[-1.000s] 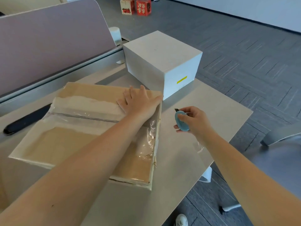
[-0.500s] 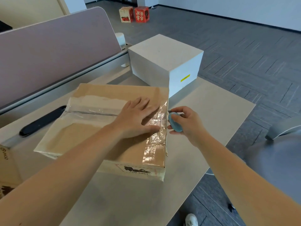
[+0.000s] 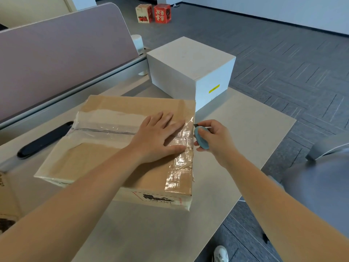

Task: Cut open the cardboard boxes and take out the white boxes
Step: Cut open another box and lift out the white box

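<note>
One white box [image 3: 190, 65] stands on the counter [image 3: 245, 129] just beyond the carton [image 3: 117, 148], apparently already taken out; the carton itself is not yet opened, so the cutting and removal for it remain. The carton lies flat near the counter's middle, brown corrugated board, squat and rectangular, its flaps sealed with glossy, wrinkled clear tape along the centre seam and down the right edge; paler patches show where the surface paper is torn. The left hand [image 3: 156, 137] lies flat on the carton's top, fingers spread and straight, pressing it steady. The right hand [image 3: 213, 137], at the carton's right edge, grips a small blue cutter [image 3: 201, 138], rounded and smooth, its blade tip at the taped edge. Whether the blade has entered the tape cannot be told. The white box is a matte, clean-edged cube with a small yellow label.
</note>
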Demonstrator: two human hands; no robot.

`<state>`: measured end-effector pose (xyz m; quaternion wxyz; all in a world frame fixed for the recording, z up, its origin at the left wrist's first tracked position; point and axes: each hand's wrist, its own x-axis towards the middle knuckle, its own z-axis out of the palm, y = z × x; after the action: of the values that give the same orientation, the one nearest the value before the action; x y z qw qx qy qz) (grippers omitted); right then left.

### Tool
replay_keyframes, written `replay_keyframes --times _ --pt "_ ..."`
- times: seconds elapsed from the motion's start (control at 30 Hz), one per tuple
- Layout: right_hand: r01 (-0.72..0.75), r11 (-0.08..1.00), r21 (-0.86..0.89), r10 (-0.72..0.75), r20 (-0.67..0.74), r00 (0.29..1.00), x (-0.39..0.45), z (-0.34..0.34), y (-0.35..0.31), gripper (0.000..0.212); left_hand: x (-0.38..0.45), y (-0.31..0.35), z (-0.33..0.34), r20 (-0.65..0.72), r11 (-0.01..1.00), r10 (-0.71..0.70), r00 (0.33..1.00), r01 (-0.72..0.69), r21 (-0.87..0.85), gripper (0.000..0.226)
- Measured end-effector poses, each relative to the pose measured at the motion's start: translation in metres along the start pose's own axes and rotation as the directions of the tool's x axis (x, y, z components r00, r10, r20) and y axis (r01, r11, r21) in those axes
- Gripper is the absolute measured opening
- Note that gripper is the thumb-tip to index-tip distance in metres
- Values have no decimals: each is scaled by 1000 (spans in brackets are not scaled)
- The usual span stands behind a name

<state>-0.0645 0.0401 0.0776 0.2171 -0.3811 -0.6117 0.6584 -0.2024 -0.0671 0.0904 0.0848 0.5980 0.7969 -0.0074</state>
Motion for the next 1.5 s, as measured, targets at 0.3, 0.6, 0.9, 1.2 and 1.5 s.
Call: replay_keyframes --times 0.3,0.6,0.9,1.2,1.5 --pt "49 998 -29 -49 -2 999 1 0 0 9 1 -1 1 3 1000 -2 1000 2 -6 98" --pt "128 970 -205 -119 56 991 6 -3 -3 13 1 -2 4 -20 1000 -5 1000 5 -15 109" --pt "163 975 -150 -144 129 981 0 -6 6 18 1 -1 3 -51 999 -3 999 0 -52 103" --pt "102 995 -9 -98 203 974 0 -9 11 25 1 0 5 -41 999 -8 999 6 -51 99" --pt "100 995 -15 -94 205 974 -7 -8 14 26 1 -2 8 -42 998 -9 999 6 -58 99"
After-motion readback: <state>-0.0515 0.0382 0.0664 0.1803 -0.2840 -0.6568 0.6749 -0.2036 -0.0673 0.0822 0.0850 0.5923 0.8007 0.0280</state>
